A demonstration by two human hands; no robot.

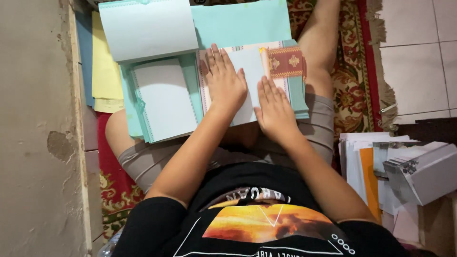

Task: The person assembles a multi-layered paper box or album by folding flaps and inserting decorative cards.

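I sit cross-legged on a patterned red rug. My left hand (224,80) lies flat, fingers spread, on a folded white card (251,66) with a striped border. My right hand (273,108) presses palm-down on the same card's lower right part. The card's maroon patterned flap (286,62) sticks out just above my right hand. The card rests on a stack of pale teal sheets (299,97) across my lap. A second white card (164,100) lies on teal sheets to the left of my left hand.
Large pale sheets (147,28) and a teal sheet (240,21) lie ahead. Yellow and blue paper (104,66) sits along the wall (33,128) on the left. A pile of white and orange papers (369,171) and a grey box (423,171) stand at right.
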